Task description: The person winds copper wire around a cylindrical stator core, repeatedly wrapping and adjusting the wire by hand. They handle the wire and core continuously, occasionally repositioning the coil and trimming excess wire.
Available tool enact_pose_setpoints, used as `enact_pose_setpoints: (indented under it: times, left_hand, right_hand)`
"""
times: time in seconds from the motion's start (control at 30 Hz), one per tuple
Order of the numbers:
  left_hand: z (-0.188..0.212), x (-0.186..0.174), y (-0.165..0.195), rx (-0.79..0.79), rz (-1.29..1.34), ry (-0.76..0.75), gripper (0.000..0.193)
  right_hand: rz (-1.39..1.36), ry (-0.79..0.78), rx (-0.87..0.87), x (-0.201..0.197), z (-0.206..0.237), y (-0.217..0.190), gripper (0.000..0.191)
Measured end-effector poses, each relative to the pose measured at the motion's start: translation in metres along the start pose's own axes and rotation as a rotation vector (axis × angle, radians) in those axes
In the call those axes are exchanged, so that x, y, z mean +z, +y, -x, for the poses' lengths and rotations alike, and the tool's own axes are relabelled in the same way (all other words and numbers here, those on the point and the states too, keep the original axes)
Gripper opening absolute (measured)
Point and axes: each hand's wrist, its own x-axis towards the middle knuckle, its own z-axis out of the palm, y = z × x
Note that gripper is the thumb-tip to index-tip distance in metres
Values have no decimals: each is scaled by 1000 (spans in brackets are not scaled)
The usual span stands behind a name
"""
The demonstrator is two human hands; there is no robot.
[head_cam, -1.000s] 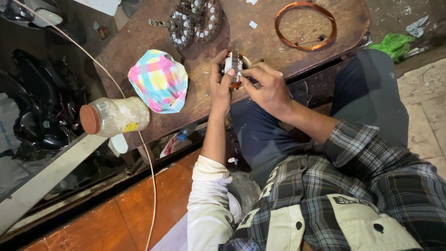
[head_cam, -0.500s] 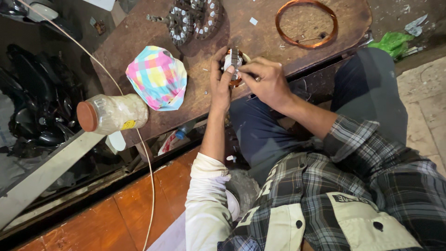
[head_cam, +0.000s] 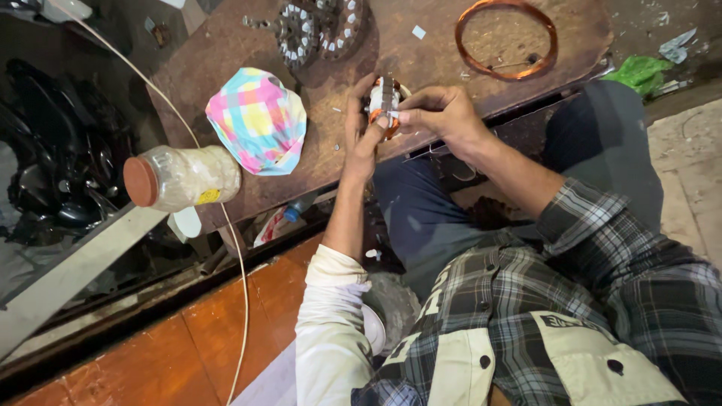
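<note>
Both hands working a small wound motor core over the rusty workbench (head_cam: 226, 68) edge

Copper wire ring (head_cam: 505, 39) and toothed stator discs (head_cam: 316, 26) lie beyond; left hand (head_cam: 361, 139) grasps the core (head_cam: 384, 101), right hand (head_cam: 440, 113) pinches its side, fiddly winding step, next needs steady fingertip control

A brown worktable (head_cam: 226, 68) carries 1 multicoloured checked cloth cap (head_cam: 257, 120), 1 clear plastic jar (head_cam: 183, 178) lying on its side with an orange lid, 2 toothed metal discs (head_cam: 316, 26) and 1 copper wire coil (head_cam: 506, 37). A pale cord (head_cam: 226, 225) crosses the table edge. Green plastic scrap (head_cam: 641, 71) lies beyond the table.
</note>
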Motion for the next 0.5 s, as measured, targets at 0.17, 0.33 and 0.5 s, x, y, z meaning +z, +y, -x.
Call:
enact_pose_setpoints:
  times: [0.17,0.33,0.5]
  left_hand:
    - [1,-2,3,42,-113,8,70]
    - [0,-3,5,0,-73,-5,71]
    - [2,-5,7,-5,-82,-16,71]
  right_hand:
    - [-45,-1,4,4,-1,-1,14]
    - [-27,14,24,9,-5,-4,16]
    - [-3,24,26,14,-5,-7,17]
